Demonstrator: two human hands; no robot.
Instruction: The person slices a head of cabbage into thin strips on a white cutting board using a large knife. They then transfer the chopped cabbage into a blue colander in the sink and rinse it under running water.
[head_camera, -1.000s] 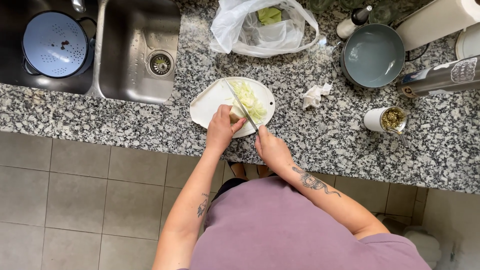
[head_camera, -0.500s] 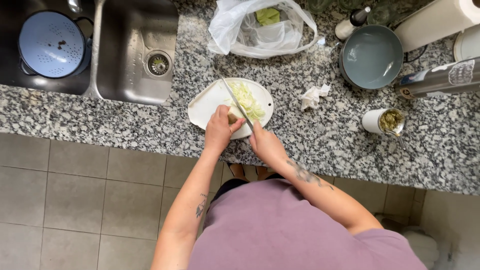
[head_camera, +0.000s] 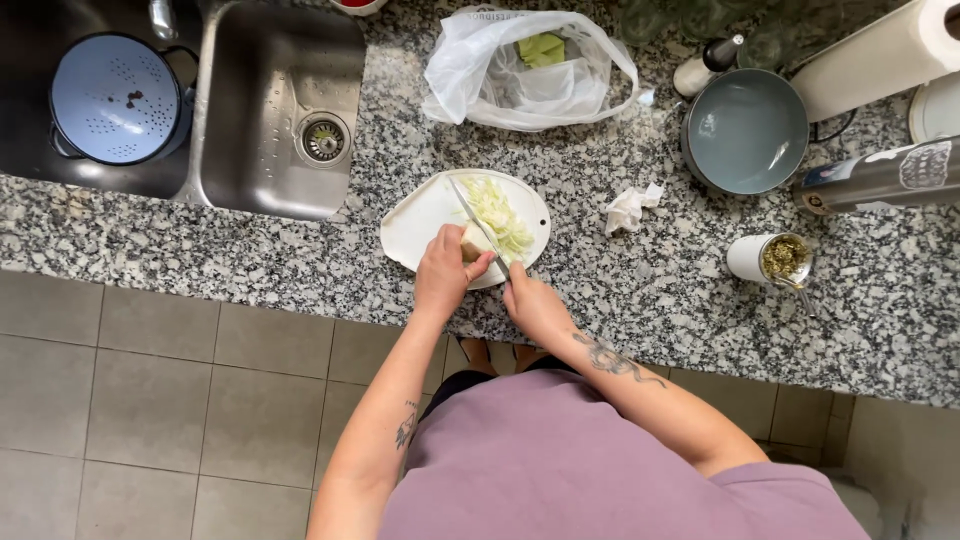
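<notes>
I am seeing the left hand (head_camera: 441, 277) pinching an onion stub (head_camera: 472, 243) while the right hand (head_camera: 532, 303) is gripping the knife (head_camera: 472, 216), slices (head_camera: 497, 212) piling at twelve o'clock, little left.

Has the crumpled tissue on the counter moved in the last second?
No. The tissue lies on the granite between the white cutting board and the grey pan, just as before; only the camera view shifted slightly.
</notes>
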